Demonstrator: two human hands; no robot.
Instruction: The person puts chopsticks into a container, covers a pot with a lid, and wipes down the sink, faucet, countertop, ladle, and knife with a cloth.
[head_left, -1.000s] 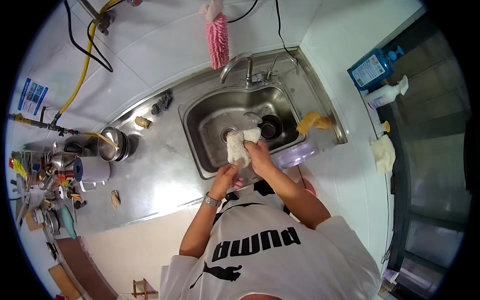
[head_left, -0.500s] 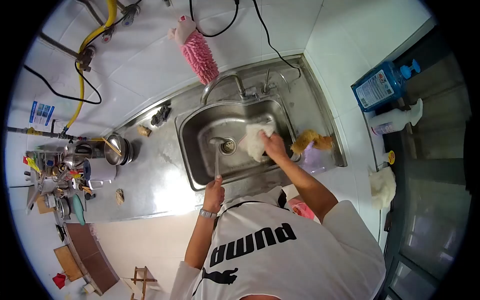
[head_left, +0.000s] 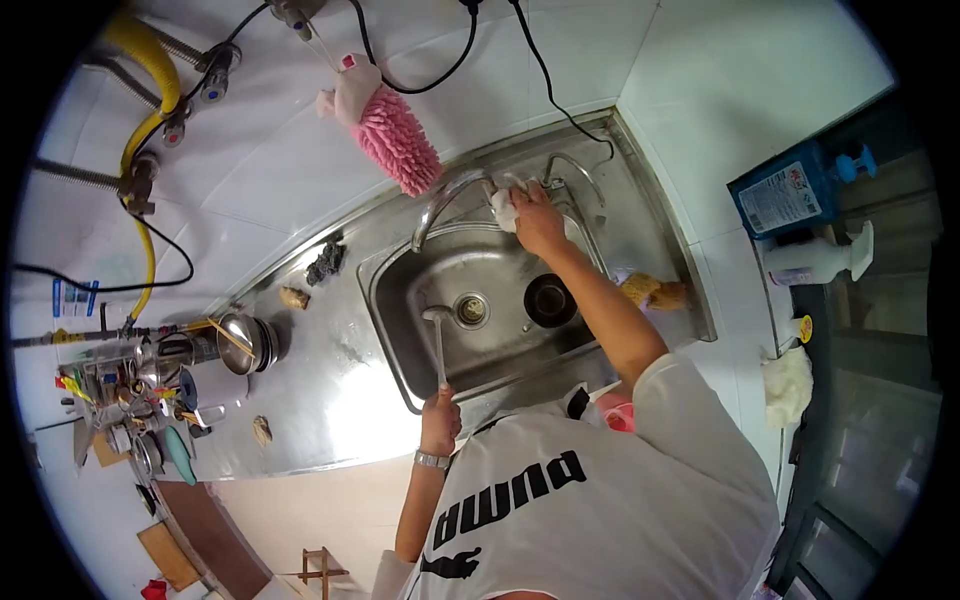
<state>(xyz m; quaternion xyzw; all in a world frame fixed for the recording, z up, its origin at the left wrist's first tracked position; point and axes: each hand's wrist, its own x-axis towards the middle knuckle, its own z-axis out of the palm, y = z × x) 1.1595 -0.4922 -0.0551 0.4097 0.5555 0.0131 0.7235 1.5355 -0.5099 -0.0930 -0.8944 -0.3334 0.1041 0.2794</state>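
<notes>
My left hand (head_left: 440, 425) is closed round the long handle of a metal ladle (head_left: 439, 345), whose head hangs over the sink left of the drain. At the faucet (head_left: 440, 207), my right hand (head_left: 540, 222) has its fingers wrapped over the base and lever area. A white cloth (head_left: 504, 210) is bunched under those fingers. Inside the steel sink (head_left: 400, 370), a dark round bowl-like thing (head_left: 550, 300) lies right of the drain (head_left: 471, 310). My right forearm passes above the sink's right side. Whether water runs from the faucet I cannot tell.
A pink chenille mitt (head_left: 398, 140) hangs on the tiled wall. Stacked steel bowls (head_left: 243, 345) and crowded utensils stand left. A yellow-brown sponge (head_left: 655, 292) lies right of the sink. A blue pump bottle (head_left: 790, 195) and white spray bottle (head_left: 820, 258) are far right.
My right hand has moved with the white cloth from inside the sink up to the faucet base. The dark round thing in the sink now shows. My left hand keeps the ladle.
</notes>
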